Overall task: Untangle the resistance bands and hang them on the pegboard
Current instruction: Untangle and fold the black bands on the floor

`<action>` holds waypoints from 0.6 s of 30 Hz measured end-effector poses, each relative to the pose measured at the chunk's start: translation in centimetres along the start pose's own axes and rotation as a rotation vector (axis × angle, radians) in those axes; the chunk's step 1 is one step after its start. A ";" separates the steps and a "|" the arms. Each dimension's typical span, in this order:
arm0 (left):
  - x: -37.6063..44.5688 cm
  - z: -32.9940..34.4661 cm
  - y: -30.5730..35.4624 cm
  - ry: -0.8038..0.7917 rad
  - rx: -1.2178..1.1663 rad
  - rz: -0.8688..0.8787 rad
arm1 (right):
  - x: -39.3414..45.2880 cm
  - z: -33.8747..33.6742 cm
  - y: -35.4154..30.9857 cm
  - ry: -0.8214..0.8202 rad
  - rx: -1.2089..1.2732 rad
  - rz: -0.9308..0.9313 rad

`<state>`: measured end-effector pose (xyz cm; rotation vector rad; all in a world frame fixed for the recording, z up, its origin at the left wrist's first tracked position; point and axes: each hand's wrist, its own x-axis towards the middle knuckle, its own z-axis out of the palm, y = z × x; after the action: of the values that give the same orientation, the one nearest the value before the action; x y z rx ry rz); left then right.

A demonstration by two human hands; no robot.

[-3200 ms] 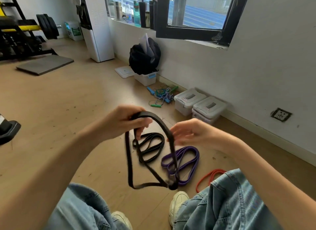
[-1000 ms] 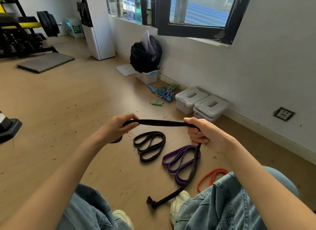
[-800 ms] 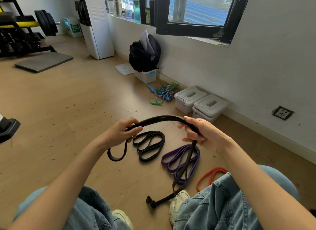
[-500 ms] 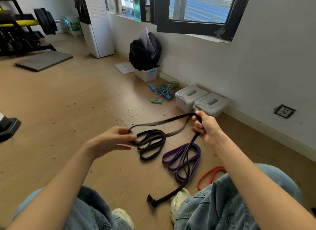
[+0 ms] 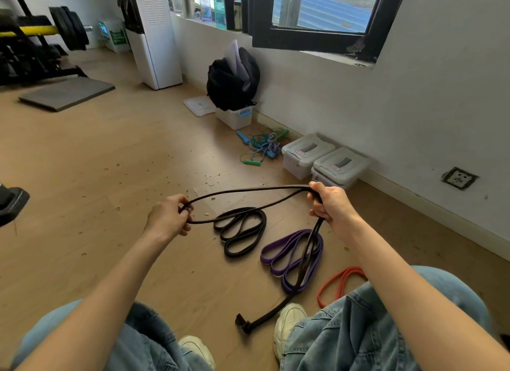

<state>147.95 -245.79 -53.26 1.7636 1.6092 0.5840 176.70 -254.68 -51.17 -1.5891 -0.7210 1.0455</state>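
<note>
A: What lies on the floor (image 5: 91, 160), taken from the largest item down?

B: The wooden floor carries everything. Far right, against the wall, stand two white boxes (image 5: 325, 160). Nearer me lie three coiled bands: a purple band (image 5: 278, 256) in the middle, a second black band (image 5: 240, 230) just left of it, and a red band (image 5: 340, 283) at the right, partly hidden by my knee. No pegboard is in view.

A: And the band being worked?

B: The black band (image 5: 248, 191) runs between my two hands as a long loop held above the floor. From my right hand it drops across the purple band and ends in a knot (image 5: 242, 325) on the floor beside my shoe (image 5: 287, 322).

A: State of each grip?

B: My left hand (image 5: 168, 218) pinches the loop's left end between thumb and fingertips. My right hand (image 5: 332, 205) is curled round both strands where they gather.

A: How should this step be done well?

B: I judge the knot to be the remaining tangle. I should keep the loop slack rather than stretched, since tension would tighten the knot. I should lift the hanging tail clear of the purple band so the two do not catch, then bring the knot up to my fingers and work it loose.
</note>
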 end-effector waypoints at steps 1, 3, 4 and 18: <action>-0.1 0.0 0.1 -0.087 -0.013 -0.016 | 0.0 -0.1 -0.1 -0.046 0.021 -0.002; -0.7 0.1 0.3 -0.256 0.152 0.005 | 0.0 0.0 -0.5 -0.217 0.059 0.020; -1.0 0.2 0.4 -0.284 0.260 0.060 | -0.1 0.2 -0.6 -0.331 0.050 0.039; -5.7 -0.1 10.4 -0.526 -0.332 0.614 | -3.4 1.5 -3.4 -0.950 -0.202 -0.104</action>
<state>154.22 -251.52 -44.92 1.9297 0.5714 0.5536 174.08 -256.04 -47.12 -1.1327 -1.5570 1.6955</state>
